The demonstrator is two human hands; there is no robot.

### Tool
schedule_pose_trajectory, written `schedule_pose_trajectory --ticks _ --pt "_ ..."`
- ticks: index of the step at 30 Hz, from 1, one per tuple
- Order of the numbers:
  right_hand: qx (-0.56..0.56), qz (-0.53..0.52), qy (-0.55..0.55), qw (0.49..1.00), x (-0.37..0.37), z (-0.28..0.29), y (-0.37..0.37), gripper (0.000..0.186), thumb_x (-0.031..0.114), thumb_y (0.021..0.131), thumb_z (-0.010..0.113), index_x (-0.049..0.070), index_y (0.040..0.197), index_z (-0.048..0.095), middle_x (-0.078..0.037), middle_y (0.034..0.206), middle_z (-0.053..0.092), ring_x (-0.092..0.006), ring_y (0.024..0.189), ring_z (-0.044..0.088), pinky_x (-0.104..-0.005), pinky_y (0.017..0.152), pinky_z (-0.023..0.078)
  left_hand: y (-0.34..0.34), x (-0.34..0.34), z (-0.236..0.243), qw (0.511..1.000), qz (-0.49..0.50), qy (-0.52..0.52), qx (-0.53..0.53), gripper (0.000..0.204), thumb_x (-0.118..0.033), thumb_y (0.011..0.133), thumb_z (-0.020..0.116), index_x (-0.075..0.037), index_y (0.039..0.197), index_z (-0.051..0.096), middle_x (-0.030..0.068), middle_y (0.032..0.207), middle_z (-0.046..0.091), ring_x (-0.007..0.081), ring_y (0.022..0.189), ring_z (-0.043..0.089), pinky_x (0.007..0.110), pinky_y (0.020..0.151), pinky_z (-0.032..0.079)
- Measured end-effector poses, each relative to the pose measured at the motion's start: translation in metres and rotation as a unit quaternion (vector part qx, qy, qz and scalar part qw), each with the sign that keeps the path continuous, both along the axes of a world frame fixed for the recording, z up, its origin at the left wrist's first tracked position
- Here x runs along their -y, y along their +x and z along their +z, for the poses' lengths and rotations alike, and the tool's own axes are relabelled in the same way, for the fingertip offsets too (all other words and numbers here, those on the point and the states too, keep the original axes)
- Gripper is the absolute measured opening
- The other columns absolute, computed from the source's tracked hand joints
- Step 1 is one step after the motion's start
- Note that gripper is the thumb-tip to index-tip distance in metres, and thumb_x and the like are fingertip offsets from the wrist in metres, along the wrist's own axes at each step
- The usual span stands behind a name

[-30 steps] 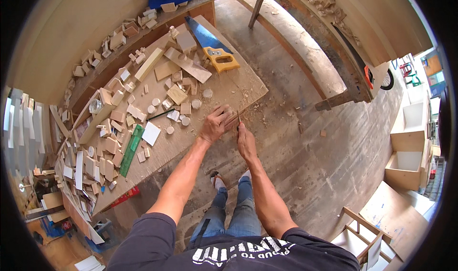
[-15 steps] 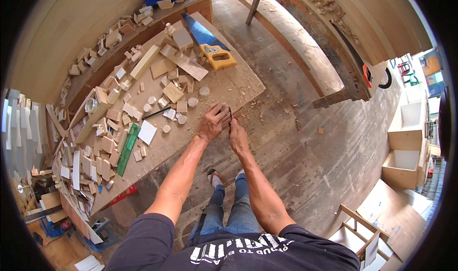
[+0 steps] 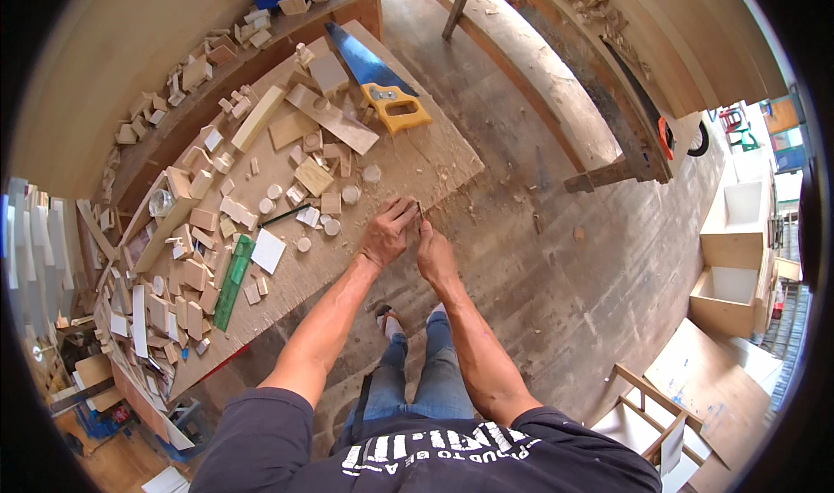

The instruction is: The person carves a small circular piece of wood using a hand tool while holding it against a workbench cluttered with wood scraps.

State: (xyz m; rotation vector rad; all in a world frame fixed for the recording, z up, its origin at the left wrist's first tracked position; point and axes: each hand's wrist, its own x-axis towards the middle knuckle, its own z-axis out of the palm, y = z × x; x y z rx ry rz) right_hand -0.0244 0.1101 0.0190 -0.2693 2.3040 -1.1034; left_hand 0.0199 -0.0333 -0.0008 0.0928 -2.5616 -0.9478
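Note:
My two hands meet at the table's right edge. My left hand [image 3: 390,232] is closed, its fingers bent together at the edge of the board tabletop [image 3: 300,295]; what it grips is hidden beneath them. Just right of it, my right hand [image 3: 437,256] is closed around a thin dark blade-like tool [image 3: 420,208] that points away from me, its tip close to the left fingertips. The tool's exact kind is too small to tell. Wood shavings lie around the edge there. Several round wooden discs [image 3: 351,194] lie left of the hands.
A handsaw [image 3: 395,108] with a yellow handle lies at the far corner. Wood blocks [image 3: 314,176], a long plank [image 3: 333,118], a green ruler-like strip [image 3: 234,283] and a white square [image 3: 268,251] cover the tabletop. A curved wooden bench [image 3: 539,85] stands beyond; cabinets [image 3: 730,284] stand right.
Both hands have come slightly nearer to me, still close together at the table edge. Less of the dark tool shows between them. The view has shifted a little.

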Motion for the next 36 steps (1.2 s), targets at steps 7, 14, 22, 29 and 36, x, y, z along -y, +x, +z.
schedule_pose_trajectory --ticks 7,14,22,29,36 --pt "0.033 0.020 0.078 0.996 0.006 0.011 -0.017 0.071 0.046 0.109 0.029 -0.012 0.101 0.070 -0.043 0.105 0.063 -0.0573 0.110 0.060 -0.0574 0.096 0.046 -0.003 0.001 -0.007 1.000 0.007 -0.013 -0.013 0.035 -0.003 0.082 0.067 0.000 0.117 0.071 0.0155 0.126 0.067 0.0378 0.120 0.060 0.043 0.101 0.052" --pt "0.037 0.018 0.064 0.997 0.010 0.002 -0.024 0.071 0.046 0.109 0.029 -0.011 0.101 0.070 -0.042 0.104 0.064 -0.0572 0.110 0.059 -0.0575 0.096 0.046 -0.007 -0.002 0.002 1.000 0.013 -0.010 -0.024 0.027 -0.003 0.084 0.067 -0.001 0.110 0.073 0.0168 0.125 0.068 0.0368 0.120 0.060 0.044 0.102 0.052" --pt "-0.011 -0.005 -0.021 1.000 0.000 -0.012 0.005 0.065 0.044 0.110 0.027 -0.008 0.112 0.065 -0.038 0.106 0.065 -0.0568 0.105 0.060 -0.0596 0.091 0.046 -0.002 -0.002 0.000 0.999 0.033 0.013 -0.017 0.030 0.001 0.082 0.065 -0.002 0.111 0.073 0.0146 0.122 0.070 0.0373 0.118 0.063 0.044 0.101 0.053" --pt "0.069 0.005 -0.009 0.998 -0.028 -0.010 0.003 0.069 0.048 0.110 0.027 -0.007 0.098 0.067 -0.033 0.094 0.067 -0.0507 0.095 0.064 -0.0535 0.084 0.047 -0.003 -0.002 0.004 0.997 0.055 0.042 -0.018 0.025 -0.002 0.087 0.066 -0.002 0.111 0.072 0.0132 0.121 0.071 0.0353 0.117 0.063 0.043 0.101 0.052" --pt "0.126 -0.032 -0.092 0.987 -0.021 -0.010 -0.016 0.070 0.054 0.110 0.029 -0.006 0.087 0.058 -0.019 0.075 0.058 -0.0307 0.075 0.053 -0.0463 0.075 0.044 -0.006 -0.007 0.010 0.997 0.066 0.024 -0.025 0.023 -0.003 0.088 0.068 -0.003 0.110 0.073 0.0136 0.119 0.071 0.0347 0.114 0.064 0.043 0.099 0.053"
